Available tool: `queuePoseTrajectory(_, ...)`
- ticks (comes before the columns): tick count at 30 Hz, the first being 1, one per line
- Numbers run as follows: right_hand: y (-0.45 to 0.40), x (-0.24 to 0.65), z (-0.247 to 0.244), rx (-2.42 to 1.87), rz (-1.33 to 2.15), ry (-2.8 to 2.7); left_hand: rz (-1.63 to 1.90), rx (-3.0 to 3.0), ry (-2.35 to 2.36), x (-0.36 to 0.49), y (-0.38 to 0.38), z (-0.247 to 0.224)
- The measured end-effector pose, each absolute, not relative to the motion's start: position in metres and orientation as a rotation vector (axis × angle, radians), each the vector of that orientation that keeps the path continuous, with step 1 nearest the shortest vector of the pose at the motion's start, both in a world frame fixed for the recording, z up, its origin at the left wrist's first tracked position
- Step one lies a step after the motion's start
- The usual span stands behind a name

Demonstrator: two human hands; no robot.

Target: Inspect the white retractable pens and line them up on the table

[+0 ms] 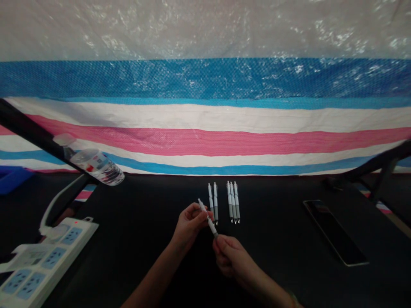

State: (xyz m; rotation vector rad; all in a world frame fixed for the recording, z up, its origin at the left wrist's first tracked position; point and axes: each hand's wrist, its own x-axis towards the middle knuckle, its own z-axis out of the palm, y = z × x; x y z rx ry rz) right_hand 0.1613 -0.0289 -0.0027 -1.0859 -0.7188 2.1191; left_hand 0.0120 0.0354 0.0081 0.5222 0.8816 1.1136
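Note:
Between my two hands a white pen [212, 226] with a grey grip is held at a slant. My left hand [191, 222] pinches its upper part, near the clip end. The fingers of my right hand [229, 255] are closed round its lower, grey end, which hides the tip. Just beyond my left fingers lie two similar pens [215, 201] side by side, partly covered by that hand. To their right a group of three pens [233, 203] lies parallel on the black table [272, 214], clip ends pointing away from me.
A dark phone [334, 233] lies at the right. On the left are a white power strip [53, 261] with plugs and cable, a tilted clear bottle [98, 166] and a blue tray [13, 179]. A striped plastic sheet [205, 141] hangs behind the table.

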Motion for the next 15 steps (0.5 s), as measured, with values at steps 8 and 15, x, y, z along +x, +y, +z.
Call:
queuePoseTrajectory(8,-0.029,0.158,0.002,-1.014,2.098,-0.658,1.14,0.603,0.889,0.012,0.035,0.006)
queuePoseTrajectory(15,-0.024,0.164,0.006,-0.786,2.286,-0.323,1.09,0.606,0.765,0.01,0.035,0.007)
